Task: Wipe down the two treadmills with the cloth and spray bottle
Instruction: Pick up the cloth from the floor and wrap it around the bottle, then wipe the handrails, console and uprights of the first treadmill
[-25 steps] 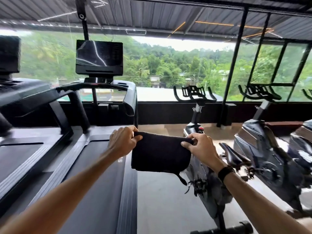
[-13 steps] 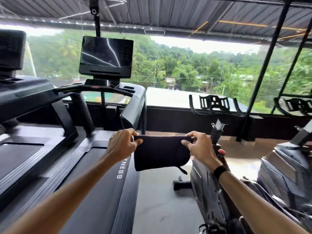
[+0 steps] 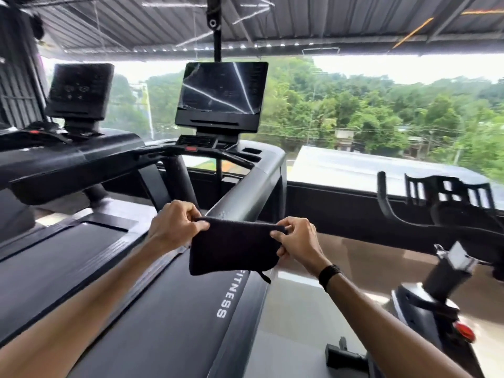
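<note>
A folded black cloth (image 3: 233, 248) hangs in front of me, stretched between both hands. My left hand (image 3: 174, 226) pinches its upper left corner and my right hand (image 3: 296, 241) pinches the upper right corner. Below and ahead lies the near treadmill (image 3: 174, 309) with its dark belt, grey right handrail (image 3: 245, 192) and a black console screen (image 3: 221, 95). A second treadmill (image 3: 54, 252) with its own console (image 3: 79, 91) stands to the left. No spray bottle is in view.
An exercise bike (image 3: 441, 271) with black handlebars stands close on the right, with a strip of grey floor (image 3: 294, 323) between it and the near treadmill. A low dark wall and wide windows run across the front.
The view has swung left and closer to the near treadmill; the bikes have slid toward the right edge. Both hands keep the same pinch on the cloth, held out in front.
</note>
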